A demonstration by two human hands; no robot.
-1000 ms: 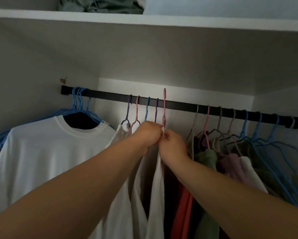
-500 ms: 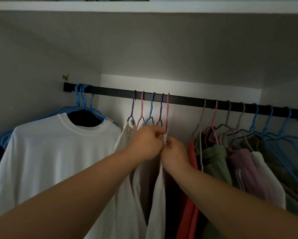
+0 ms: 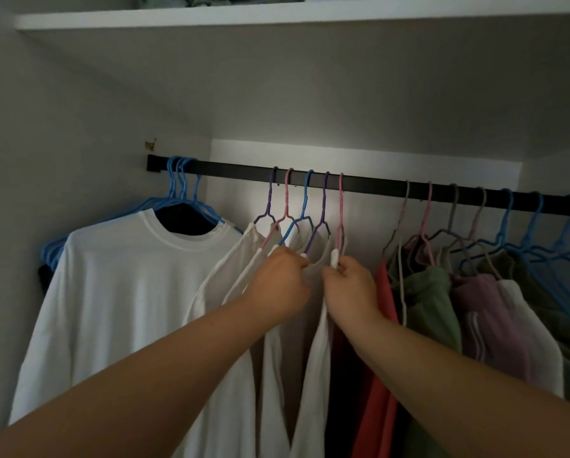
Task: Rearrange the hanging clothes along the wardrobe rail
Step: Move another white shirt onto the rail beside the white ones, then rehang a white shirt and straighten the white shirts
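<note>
Inside the wardrobe [image 3: 78, 94], both hands' fingers [image 3: 341, 263] pinch white garments [image 3: 313, 375] hanging from the rail [image 3: 376, 185].

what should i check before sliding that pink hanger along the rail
1. Pink hanger hooked over the rail: ok.
2. Right hand gripping the white garment below that hanger: ok.
3. Left hand holding the neighbouring white clothes: ok.
4. Open stretch of rail to the right of the pink hanger: ok.
5. Garment seated evenly on the hanger: cannot tell, the hands hide it.
6. Red garment out of the path: not ok, it hangs right beside the right hand.
</note>
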